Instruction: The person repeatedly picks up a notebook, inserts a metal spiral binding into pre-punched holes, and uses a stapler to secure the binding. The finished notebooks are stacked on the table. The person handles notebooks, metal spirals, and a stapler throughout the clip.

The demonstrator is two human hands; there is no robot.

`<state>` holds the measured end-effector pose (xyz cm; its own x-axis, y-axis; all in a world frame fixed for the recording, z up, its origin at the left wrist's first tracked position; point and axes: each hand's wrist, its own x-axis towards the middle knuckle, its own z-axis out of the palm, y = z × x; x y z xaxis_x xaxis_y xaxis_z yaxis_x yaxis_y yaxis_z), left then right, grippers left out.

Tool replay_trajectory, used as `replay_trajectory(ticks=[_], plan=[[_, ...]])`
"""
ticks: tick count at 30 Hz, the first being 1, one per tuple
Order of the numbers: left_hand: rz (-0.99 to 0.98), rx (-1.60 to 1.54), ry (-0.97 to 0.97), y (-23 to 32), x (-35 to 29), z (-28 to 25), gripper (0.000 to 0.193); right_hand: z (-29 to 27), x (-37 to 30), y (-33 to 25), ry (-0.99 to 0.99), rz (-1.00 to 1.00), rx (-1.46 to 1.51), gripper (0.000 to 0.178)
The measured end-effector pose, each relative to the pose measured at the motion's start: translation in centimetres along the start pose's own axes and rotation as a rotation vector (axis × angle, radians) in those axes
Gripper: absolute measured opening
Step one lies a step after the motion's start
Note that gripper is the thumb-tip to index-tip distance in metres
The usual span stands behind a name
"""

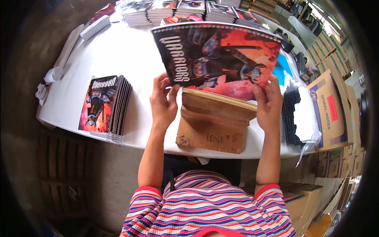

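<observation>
Our left grip (164,100) is closed down to a pinch on one lower corner of the notebook (221,65), thumb on the near side, and our right grip (269,98) pinches the opposite lower corner in the same way, so we hold it raised in front of us with its dark and red cover facing our way. Along its far edge we see a row of small marks that look like punched holes. We judge it light, with a bendable cover, rather slick, and likely to fan its pages or crease if squeezed at one spot; both side edges, thumbs flat and clear of the holes, seem the safest hold. Just below it stands a brown stepped block (213,134); we cannot tell whether the two touch. To our left a pile of bound notebooks (100,104) lies on the white worktop (122,51); to our right are black coils (290,114) beside crumpled white wrapping (308,118), then a cardboard box (331,114). Farther off, stacked booklets (162,15) line the far edge.
</observation>
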<state>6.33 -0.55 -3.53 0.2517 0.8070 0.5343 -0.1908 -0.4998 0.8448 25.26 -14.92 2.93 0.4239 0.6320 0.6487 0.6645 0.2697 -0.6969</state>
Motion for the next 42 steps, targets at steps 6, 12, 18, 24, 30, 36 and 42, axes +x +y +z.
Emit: replay_trajectory(ticks=[6,12,18,24,30,36,42], plan=[[-0.089,0.041,-0.013,-1.3,-1.9,-0.4,0.037,-1.3,0.2,1.1,-0.222,0.095,-0.041,0.027],[-0.127,0.47,-0.103,-4.1,-5.7,-1.9,0.031,-10.8,2.2,8.0,0.021,0.493,-0.294,0.037],[0.026,0.663,0.025,-2.2,-4.6,-1.3,0.039,-11.9,-3.6,19.3,-0.174,0.44,-1.308,0.025],[0.512,0.594,-0.101,6.7,-3.2,6.9,0.052,-13.1,-0.8,17.2,-0.12,0.32,-1.098,0.032],[0.502,0.802,-0.242,4.4,-3.2,12.3,0.038,-13.0,1.5,13.2,-0.241,0.453,-0.967,0.033],[0.61,0.698,-0.151,3.8,-2.9,12.8,0.024,-11.6,1.3,6.5,-0.146,0.239,-0.583,0.042],[0.572,0.752,-0.163,4.1,-2.9,12.5,0.026,-8.6,0.3,1.1,-0.396,0.164,-0.143,0.034]])
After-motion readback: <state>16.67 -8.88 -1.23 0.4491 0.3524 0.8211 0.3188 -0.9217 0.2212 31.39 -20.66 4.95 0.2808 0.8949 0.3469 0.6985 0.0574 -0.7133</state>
